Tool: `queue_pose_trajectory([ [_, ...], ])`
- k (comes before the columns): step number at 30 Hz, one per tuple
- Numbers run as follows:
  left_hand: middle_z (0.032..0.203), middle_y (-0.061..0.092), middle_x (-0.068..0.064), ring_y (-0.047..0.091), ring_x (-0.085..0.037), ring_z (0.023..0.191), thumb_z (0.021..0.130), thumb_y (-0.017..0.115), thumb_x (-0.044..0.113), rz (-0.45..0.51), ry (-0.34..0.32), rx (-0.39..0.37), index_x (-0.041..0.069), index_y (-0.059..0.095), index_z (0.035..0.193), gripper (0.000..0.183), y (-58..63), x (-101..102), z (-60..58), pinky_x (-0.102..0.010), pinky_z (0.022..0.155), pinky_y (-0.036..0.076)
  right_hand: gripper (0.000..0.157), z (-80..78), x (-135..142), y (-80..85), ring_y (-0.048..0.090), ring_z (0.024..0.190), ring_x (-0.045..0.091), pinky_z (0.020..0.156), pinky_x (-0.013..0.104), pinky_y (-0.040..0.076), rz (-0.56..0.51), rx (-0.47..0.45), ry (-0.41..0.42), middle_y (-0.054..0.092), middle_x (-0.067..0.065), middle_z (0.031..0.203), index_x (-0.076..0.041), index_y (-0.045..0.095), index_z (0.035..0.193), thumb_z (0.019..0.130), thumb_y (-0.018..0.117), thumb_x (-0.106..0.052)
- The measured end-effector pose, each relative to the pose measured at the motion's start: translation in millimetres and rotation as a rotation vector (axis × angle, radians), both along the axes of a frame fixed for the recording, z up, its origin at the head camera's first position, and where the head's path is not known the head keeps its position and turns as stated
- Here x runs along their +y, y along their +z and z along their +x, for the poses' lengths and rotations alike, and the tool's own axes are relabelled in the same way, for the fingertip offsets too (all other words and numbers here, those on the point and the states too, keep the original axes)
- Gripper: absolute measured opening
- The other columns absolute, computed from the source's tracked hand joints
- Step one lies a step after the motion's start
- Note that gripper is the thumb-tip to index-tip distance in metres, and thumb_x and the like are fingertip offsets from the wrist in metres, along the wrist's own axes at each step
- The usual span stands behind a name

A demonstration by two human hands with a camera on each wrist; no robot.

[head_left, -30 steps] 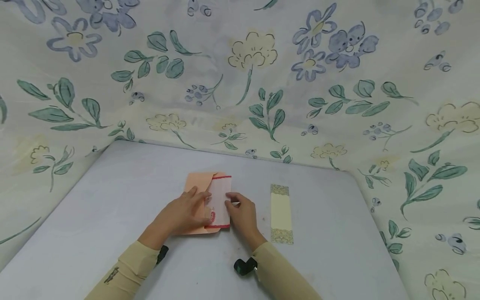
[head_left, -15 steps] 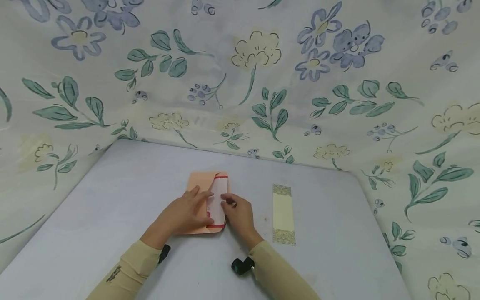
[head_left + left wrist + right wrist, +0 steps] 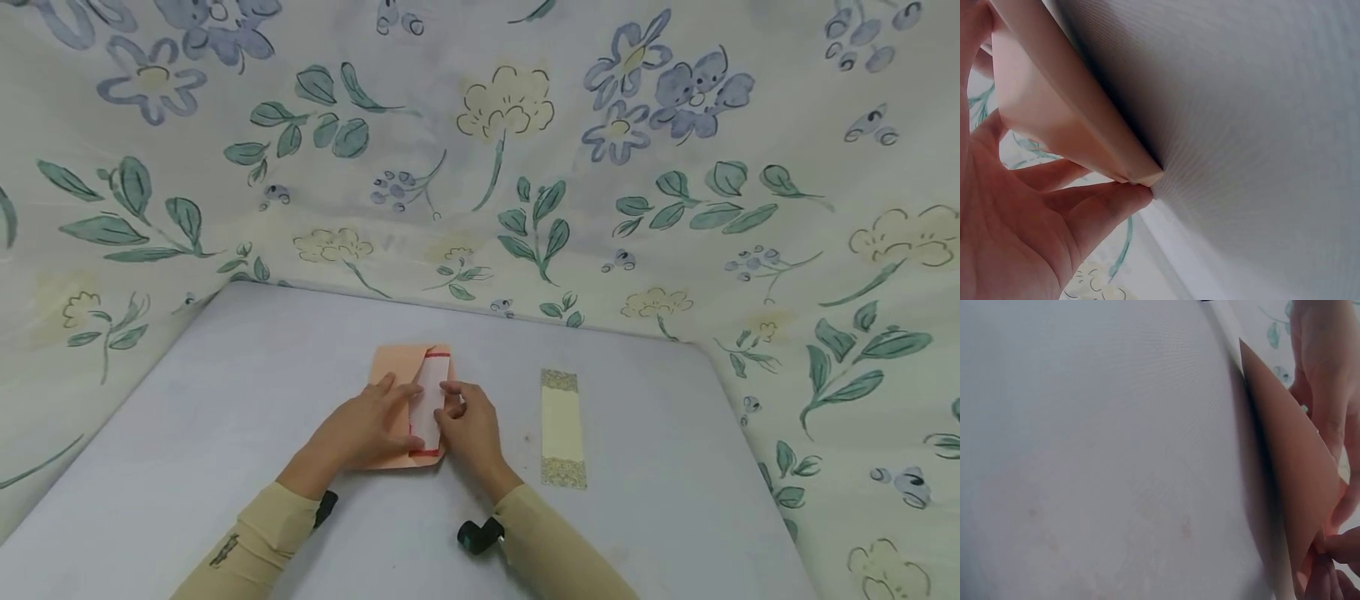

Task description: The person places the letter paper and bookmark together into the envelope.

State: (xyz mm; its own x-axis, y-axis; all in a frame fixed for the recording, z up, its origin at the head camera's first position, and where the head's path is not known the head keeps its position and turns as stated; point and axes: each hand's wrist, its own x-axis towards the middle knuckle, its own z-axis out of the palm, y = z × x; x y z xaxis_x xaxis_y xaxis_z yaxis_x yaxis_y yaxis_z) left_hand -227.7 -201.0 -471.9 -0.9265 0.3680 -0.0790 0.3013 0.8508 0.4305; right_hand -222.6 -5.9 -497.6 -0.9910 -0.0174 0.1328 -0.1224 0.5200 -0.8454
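A peach envelope [image 3: 397, 363] lies on the white table in the head view. My left hand [image 3: 360, 429] grips it from the left; its thumb and index finger touch the edge of the opening. The left wrist view shows its fingers [image 3: 1110, 203] along the folded envelope edge [image 3: 1054, 87]. Partly inside the envelope sits a pale card [image 3: 430, 400] with red borders at top and bottom. Near the card's right edge, my right hand [image 3: 472, 425] pinches with thumb and index finger. In the right wrist view, the raised envelope [image 3: 1291, 456] hides the card.
A cream card [image 3: 561, 417] with gold glitter ends lies flat to the right of my right hand. Behind the table [image 3: 660, 517] hangs a floral cloth [image 3: 442, 150]. Black wrist cameras sit under both sleeves, the right one [image 3: 480, 535] low over the table.
The red-bordered card has slid left, deeper into the envelope, so a narrower strip shows. My right hand has moved left with it. The left hand and envelope have stayed nearly in place.
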Motion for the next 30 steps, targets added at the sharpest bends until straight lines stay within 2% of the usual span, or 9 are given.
queue_pose_trajectory([
  [5,0.156,0.035,-0.031,0.042,-0.057,0.135,0.08,0.078,0.062,0.001,-0.005,0.008,0.022,0.051,0.149,0.084,-3.5,-1.3,-0.5,-0.068,0.099,0.044,0.035,-1.9,-5.2,-0.9,0.053,0.073,0.004,0.063,0.019,0.047,0.024,-0.001,0.021,0.063,0.003,0.099,-0.009,0.07,0.123,0.088,0.076,-0.005],
  [10,0.155,0.037,-0.032,0.046,-0.056,0.133,0.08,0.077,0.064,0.008,-0.013,0.035,0.02,0.052,0.147,0.084,-2.7,-1.1,0.8,-0.067,0.097,0.046,0.036,-4.6,-9.9,-3.6,0.053,0.073,0.003,0.063,0.019,0.048,0.021,0.005,0.042,0.066,0.004,0.105,-0.007,0.07,0.123,0.088,0.075,-0.003],
  [21,0.155,0.037,-0.033,0.045,-0.057,0.133,0.081,0.076,0.064,-0.003,-0.013,0.037,0.02,0.052,0.148,0.084,-0.9,-3.7,1.7,-0.067,0.097,0.046,0.042,-6.0,-13.7,-8.0,0.058,0.073,0.002,0.063,0.019,0.049,-0.026,0.041,0.073,0.068,0.007,0.114,-0.007,0.067,0.128,0.087,0.076,-0.003],
  [30,0.155,0.036,-0.034,0.044,-0.059,0.132,0.083,0.077,0.061,0.02,-0.026,0.034,0.018,0.052,0.147,0.081,1.7,-2.1,3.0,-0.068,0.097,0.045,0.042,-6.6,-14.8,-11.3,0.058,0.074,0.001,0.064,0.02,0.05,-0.031,0.005,0.08,0.069,0.005,0.118,-0.009,0.067,0.128,0.088,0.076,-0.004],
])
